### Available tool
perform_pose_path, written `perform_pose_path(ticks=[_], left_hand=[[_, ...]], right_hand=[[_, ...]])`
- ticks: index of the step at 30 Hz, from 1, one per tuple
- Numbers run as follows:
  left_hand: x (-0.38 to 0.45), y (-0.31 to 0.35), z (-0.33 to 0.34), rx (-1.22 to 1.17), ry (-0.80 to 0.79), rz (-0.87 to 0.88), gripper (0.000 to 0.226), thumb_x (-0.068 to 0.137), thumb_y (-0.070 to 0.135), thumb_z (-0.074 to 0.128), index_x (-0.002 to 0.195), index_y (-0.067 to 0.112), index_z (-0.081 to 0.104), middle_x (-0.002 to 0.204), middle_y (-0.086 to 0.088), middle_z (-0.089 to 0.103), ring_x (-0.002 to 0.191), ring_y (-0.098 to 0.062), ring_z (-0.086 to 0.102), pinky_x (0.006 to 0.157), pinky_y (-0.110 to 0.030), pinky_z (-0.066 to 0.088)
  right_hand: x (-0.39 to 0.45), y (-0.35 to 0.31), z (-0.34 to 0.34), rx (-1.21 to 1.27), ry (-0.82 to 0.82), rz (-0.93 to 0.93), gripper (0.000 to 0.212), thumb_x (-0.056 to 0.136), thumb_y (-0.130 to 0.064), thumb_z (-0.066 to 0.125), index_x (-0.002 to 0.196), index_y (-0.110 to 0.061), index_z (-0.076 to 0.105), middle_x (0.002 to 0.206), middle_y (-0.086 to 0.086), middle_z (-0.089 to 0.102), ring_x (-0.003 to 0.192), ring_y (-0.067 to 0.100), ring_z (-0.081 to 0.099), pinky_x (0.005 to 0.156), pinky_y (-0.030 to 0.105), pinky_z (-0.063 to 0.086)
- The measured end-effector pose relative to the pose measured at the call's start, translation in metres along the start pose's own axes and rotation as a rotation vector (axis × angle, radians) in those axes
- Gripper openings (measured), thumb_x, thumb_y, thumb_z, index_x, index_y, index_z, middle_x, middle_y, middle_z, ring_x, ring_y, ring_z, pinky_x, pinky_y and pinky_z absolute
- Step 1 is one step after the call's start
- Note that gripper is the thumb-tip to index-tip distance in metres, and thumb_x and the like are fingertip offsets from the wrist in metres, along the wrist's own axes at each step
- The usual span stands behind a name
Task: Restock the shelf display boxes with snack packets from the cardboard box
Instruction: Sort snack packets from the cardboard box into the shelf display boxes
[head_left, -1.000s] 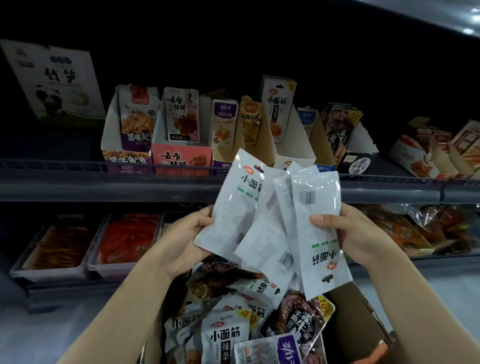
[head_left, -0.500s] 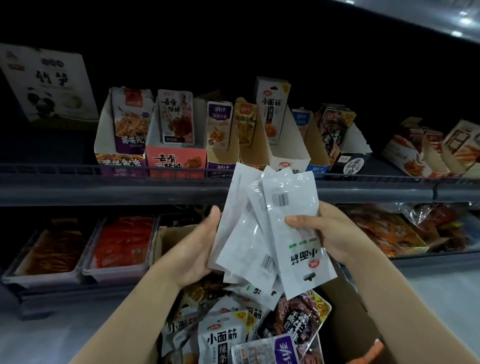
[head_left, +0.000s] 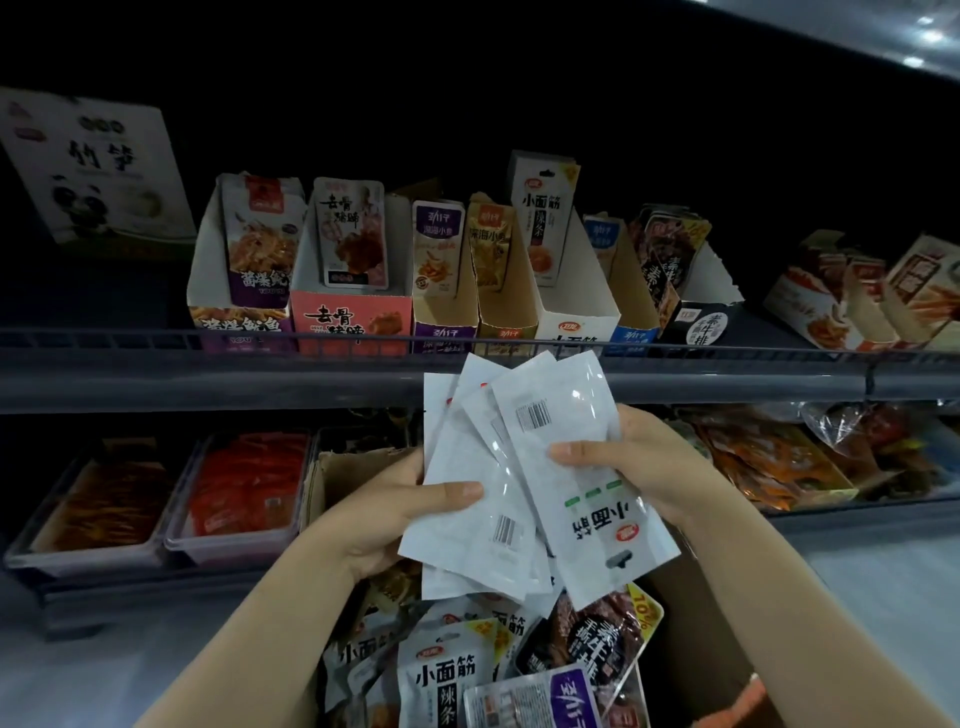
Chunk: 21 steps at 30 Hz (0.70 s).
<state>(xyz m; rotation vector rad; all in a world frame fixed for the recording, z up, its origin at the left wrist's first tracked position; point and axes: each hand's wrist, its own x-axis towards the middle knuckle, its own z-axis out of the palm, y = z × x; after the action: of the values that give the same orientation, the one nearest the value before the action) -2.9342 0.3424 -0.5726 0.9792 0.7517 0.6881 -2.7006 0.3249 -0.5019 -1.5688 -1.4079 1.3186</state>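
While both thumbs press the fanned white packets, I note the left hand gripping the fan's lower left and the right hand gripping its right edge. Fan sits above the cardboard box, which holds more packets; the shelf display boxes stand along the shelf's front edge.

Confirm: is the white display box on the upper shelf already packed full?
No: the white display box holds one upright packet at its back, the front standing empty.
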Motion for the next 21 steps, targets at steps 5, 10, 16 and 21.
perform_pose_path(ticks=[5, 10, 16, 21], left_hand=[[-0.003, 0.009, -0.011, -0.024, -0.029, -0.066, 0.055, 0.068, 0.016, 0.07, 0.121, 0.013, 0.059, 0.109, -0.01, 0.073, 0.096, -0.024, 0.071, 0.072, -0.035, 0.06], [-0.002, 0.01, -0.017, 0.026, -0.111, -0.086, 0.091, 0.038, 0.037, 0.098, 0.119, 0.014, 0.064, 0.116, -0.013, 0.07, 0.103, -0.027, 0.069, 0.077, -0.035, 0.059], [0.001, 0.005, -0.014, 0.051, -0.215, -0.113, 0.085, 0.052, 0.039, 0.094, 0.126, 0.013, 0.062, 0.126, -0.016, 0.064, 0.115, -0.031, 0.062, 0.091, -0.04, 0.052], [-0.003, 0.007, -0.009, -0.037, -0.142, -0.07, 0.069, 0.047, 0.047, 0.094, 0.105, 0.016, 0.073, 0.105, -0.011, 0.074, 0.091, -0.023, 0.072, 0.071, -0.033, 0.058]], right_hand=[[0.002, -0.021, -0.022, -0.445, -0.154, -0.004, 0.028, 0.078, -0.025, 0.076, 0.101, -0.03, 0.061, 0.089, -0.012, 0.074, 0.076, 0.005, 0.071, 0.064, 0.017, 0.054], [0.007, -0.055, -0.029, -0.784, -0.354, -0.029, 0.047, 0.076, -0.024, 0.079, 0.113, -0.031, 0.05, 0.092, -0.017, 0.065, 0.072, -0.008, 0.065, 0.063, 0.009, 0.051], [0.022, -0.089, 0.0, -1.129, -0.675, -0.03, 0.05, 0.075, -0.02, 0.079, 0.115, -0.032, 0.052, 0.11, -0.02, 0.058, 0.102, 0.005, 0.054, 0.082, 0.015, 0.041], [0.04, -0.09, 0.028, -1.323, -0.717, -0.073, 0.059, 0.079, -0.018, 0.076, 0.131, -0.015, 0.05, 0.127, 0.002, 0.057, 0.113, 0.02, 0.05, 0.082, 0.023, 0.034]])
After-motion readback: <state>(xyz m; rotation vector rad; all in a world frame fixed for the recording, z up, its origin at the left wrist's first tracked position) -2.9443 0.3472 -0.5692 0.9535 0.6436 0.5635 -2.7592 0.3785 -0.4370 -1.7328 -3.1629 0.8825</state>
